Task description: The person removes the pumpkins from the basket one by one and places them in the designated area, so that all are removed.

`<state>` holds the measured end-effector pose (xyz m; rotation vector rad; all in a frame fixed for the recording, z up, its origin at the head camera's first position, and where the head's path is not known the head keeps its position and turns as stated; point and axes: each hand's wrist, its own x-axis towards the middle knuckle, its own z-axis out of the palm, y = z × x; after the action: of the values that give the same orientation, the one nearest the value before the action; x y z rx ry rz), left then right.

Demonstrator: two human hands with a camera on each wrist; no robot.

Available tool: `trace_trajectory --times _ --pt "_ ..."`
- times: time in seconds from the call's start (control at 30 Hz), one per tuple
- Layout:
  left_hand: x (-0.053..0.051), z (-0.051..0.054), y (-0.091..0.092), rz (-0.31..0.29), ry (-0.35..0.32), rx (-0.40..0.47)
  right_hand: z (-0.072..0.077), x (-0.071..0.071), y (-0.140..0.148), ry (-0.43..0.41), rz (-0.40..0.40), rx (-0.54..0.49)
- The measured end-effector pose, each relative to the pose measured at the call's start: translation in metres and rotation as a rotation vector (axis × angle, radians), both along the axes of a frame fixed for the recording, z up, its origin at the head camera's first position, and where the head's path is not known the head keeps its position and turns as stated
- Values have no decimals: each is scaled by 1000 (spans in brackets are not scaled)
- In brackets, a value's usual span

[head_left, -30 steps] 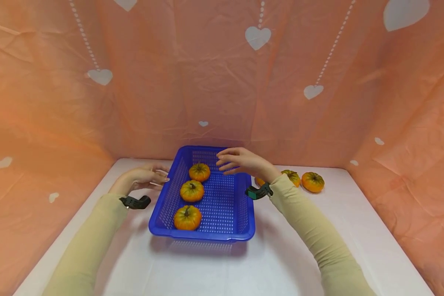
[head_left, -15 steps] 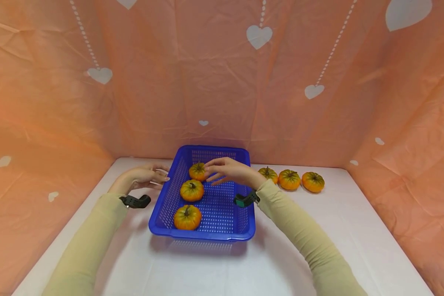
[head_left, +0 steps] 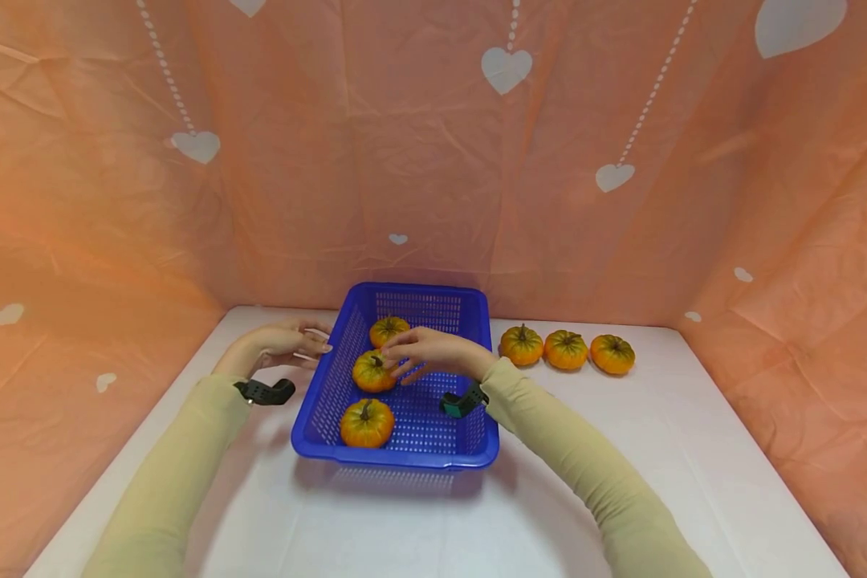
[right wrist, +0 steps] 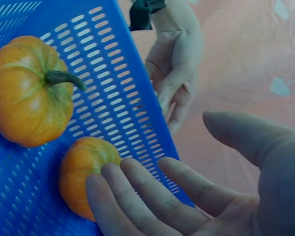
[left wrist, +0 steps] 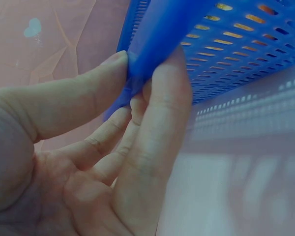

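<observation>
A blue plastic basket (head_left: 397, 458) holds three small orange-green pumpkins in a row along its left side: a back pumpkin (head_left: 388, 330), a middle pumpkin (head_left: 371, 373) and a front pumpkin (head_left: 366, 424). My left hand (head_left: 280, 342) pinches the basket's left rim (left wrist: 155, 46) between thumb and fingers. Over the basket, my right hand (head_left: 437, 351) reaches toward the middle pumpkin with fingers spread and relaxed. In the right wrist view its fingers overlap a pumpkin (right wrist: 83, 174), the thumb stands well apart, and the hand holds nothing; whether the fingertips touch it, I cannot tell.
Right of the basket, three more pumpkins stand in a row on the white table (head_left: 621, 449): one near the basket (head_left: 522, 345), one in the middle (head_left: 566, 350) and one at the right (head_left: 612, 354). A peach curtain (head_left: 419, 160) with white hearts encloses the back and sides.
My right hand has moved left and toward me, from above the basket's back right, past the back pumpkin, to the middle pumpkin. The left hand and basket have stayed put.
</observation>
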<state>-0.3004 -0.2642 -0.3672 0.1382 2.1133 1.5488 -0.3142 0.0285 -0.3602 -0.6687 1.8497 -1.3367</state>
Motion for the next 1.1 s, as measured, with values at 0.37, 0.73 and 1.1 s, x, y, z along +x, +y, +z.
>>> trace_trajectory --times 0.37,0.73,1.1 --pt "1 2 1 -1 -5 -12 -1 4 -9 -2 50 64" --pt "1 0 0 -13 -10 7 -6 5 -17 -17 93 187" --pt "1 -3 0 -12 -18 69 -15 5 -21 -16 112 240"
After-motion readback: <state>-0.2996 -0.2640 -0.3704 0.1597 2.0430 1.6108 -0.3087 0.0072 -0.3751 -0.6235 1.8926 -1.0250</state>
